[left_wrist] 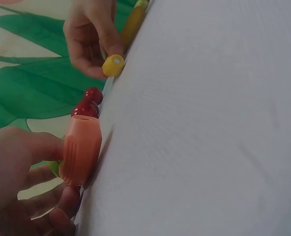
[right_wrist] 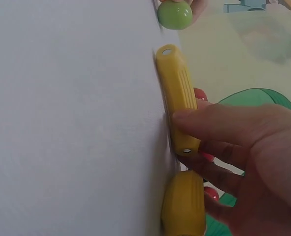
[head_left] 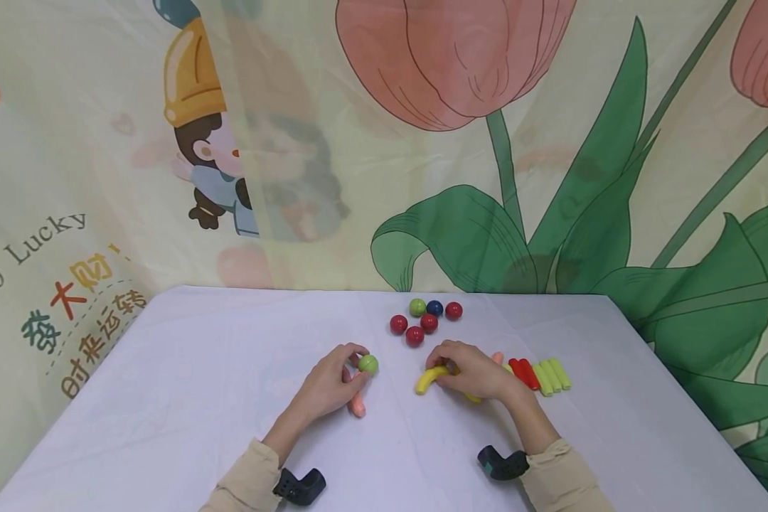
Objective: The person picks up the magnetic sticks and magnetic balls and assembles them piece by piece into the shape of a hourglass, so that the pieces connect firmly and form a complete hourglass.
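My left hand (head_left: 328, 380) pinches a glossy green ball (head_left: 368, 365) between thumb and fingers, low over the white table. Beneath the thumb lies an orange-pink curved piece (head_left: 357, 405); in the left wrist view this ridged piece (left_wrist: 81, 150) hides most of the ball. To the right, my right hand (head_left: 476, 371) pinches a yellow banana-shaped piece (head_left: 427, 379), thumb on its near side. The right wrist view shows that yellow piece (right_wrist: 177, 88) ridged, with a hole at each end. A second yellow piece (right_wrist: 184, 204) lies close under the same hand.
Several red balls (head_left: 414, 336), a dark blue ball (head_left: 434, 308) and another green ball (head_left: 418, 307) sit toward the table's back edge. Right of the right hand lie red pieces (head_left: 525, 374), light green sticks (head_left: 552, 375) and a partly hidden pink piece (head_left: 498, 358). A printed curtain hangs behind.
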`<state>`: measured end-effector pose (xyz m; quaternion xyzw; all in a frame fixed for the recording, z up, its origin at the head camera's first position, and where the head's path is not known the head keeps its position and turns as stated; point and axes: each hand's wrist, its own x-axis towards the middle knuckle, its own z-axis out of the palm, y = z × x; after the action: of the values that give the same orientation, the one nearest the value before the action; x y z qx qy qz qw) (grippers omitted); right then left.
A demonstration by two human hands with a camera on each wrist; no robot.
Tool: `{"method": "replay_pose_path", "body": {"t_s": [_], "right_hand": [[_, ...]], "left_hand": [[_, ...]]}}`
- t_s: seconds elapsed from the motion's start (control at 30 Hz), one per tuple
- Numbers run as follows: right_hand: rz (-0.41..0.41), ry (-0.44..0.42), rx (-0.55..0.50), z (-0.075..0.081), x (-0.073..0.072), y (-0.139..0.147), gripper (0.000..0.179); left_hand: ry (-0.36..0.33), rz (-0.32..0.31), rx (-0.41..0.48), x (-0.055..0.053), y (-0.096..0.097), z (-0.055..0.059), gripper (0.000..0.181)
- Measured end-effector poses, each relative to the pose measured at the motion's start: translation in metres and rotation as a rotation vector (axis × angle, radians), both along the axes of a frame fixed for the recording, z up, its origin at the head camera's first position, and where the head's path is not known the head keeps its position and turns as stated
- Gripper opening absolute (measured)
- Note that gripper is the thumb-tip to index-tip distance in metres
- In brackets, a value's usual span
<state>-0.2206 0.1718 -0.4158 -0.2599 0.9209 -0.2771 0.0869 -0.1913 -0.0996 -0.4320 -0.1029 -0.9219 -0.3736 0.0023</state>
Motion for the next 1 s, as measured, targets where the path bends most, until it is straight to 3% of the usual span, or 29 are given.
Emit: {"method": "replay_pose_path", "body": {"t_s": [0.73,1.0], "right_hand": [[-0.08,0.059,0.003,-0.004,0.004,-0.016,0.02],[-0.154,0.043,-0.015,-0.005,0.005,-0.022,0.02]], "left_hand": [[-0.018,-0.02,0.021,0.0,-0.001,0.0,0.034],[-0.009,-0.035,0.028,0.0,-0.001,0.001,0.032]]}}
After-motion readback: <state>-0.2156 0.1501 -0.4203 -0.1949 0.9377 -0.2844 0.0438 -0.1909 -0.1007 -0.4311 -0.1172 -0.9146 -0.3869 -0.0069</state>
